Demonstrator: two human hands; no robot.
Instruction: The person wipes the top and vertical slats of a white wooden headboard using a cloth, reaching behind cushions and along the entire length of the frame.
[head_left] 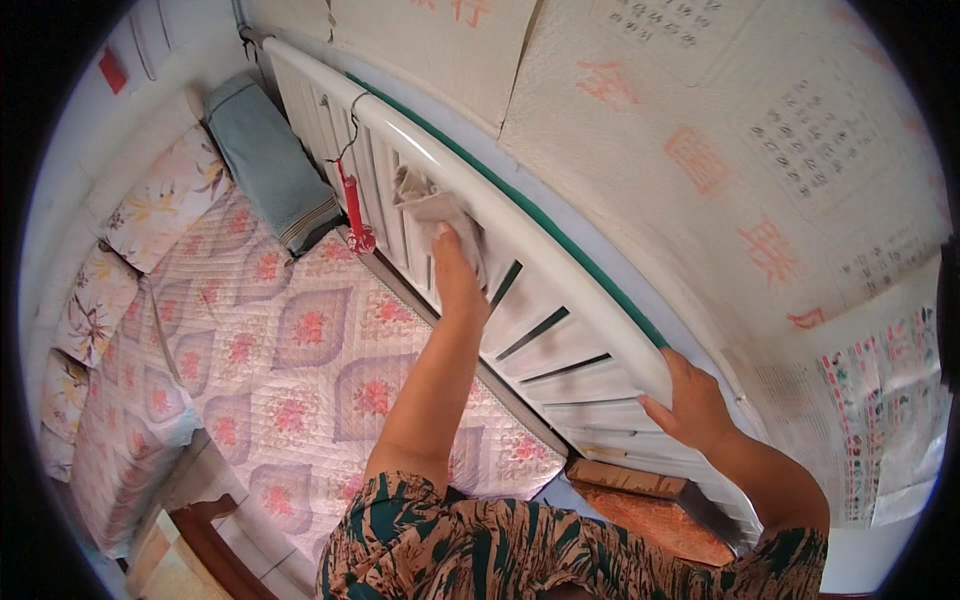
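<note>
A crumpled greyish-beige cloth [437, 207] is in my left hand [457, 265], which presses it against the slats of a white slatted panel [430, 150] with a rounded top rail. The cloth covers most of my left fingers. Farther right, my right hand [697, 405] is closed over the panel's top rail, thumb on the near side. From a dark cord looped round the rail hangs a red object [352, 205] with a patterned lower end, left of the cloth. Dark gaps show between several slats below my left hand.
Along the panel lies a bed with a pink and purple floral quilted cover [300, 370]. Floral pillows [165, 200] and a grey-blue bolster [268, 160] rest at its far left. Papered wall [640, 130] rises behind the panel. An orange-brown box-like object [650, 510] sits near my body.
</note>
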